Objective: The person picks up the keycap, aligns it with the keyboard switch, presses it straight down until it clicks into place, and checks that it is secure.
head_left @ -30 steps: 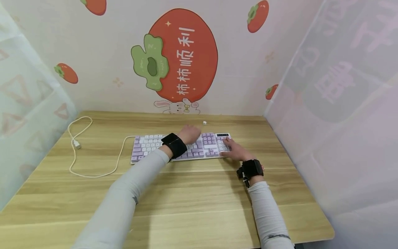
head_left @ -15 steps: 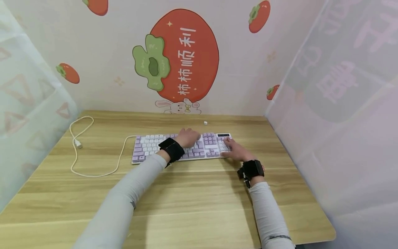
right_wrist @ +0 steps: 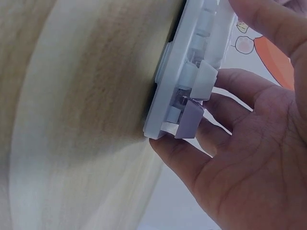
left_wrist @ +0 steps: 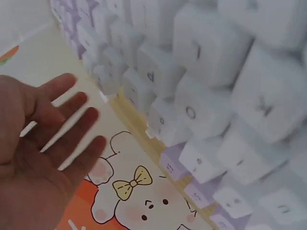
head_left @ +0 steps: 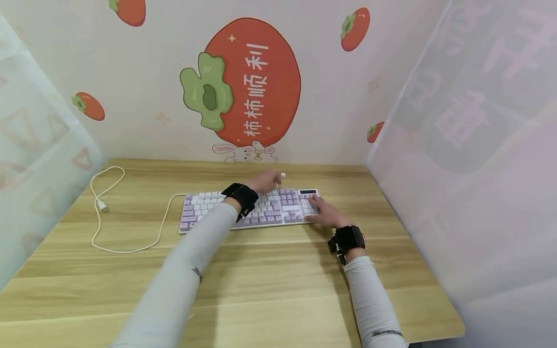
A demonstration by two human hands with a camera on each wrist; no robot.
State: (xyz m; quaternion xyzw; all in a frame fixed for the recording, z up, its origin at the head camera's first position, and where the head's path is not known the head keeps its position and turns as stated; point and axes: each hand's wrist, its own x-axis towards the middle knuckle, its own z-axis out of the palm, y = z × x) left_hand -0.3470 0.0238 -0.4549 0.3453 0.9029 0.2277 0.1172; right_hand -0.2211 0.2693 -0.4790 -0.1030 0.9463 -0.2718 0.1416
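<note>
A white and lilac computer keyboard (head_left: 283,208) lies flat on the wooden table. My left hand (head_left: 264,181) hovers over its back edge, fingers stretched toward a small white piece like a keycap (head_left: 283,175) on the table behind. In the left wrist view, that hand (left_wrist: 48,134) has its fingers spread and nothing between them, beside the white letter keys (left_wrist: 192,105). My right hand (head_left: 327,213) grips the keyboard's right end, thumb by the front edge and fingers over the number pad. The right wrist view shows its fingers (right_wrist: 182,155) touching the casing's corner.
A white cable (head_left: 96,212) runs from the keyboard's back to the left and loops on the table (head_left: 261,285), with its plug (head_left: 102,206) lying loose. Behind stands a wall (head_left: 326,96) printed with persimmons; pale side panels (head_left: 457,193) flank the table.
My left hand has moved off the keys to beyond the keyboard's back edge, its fingers reaching out near the white piece. The right hand stays in place; the head view shifts slightly.
</note>
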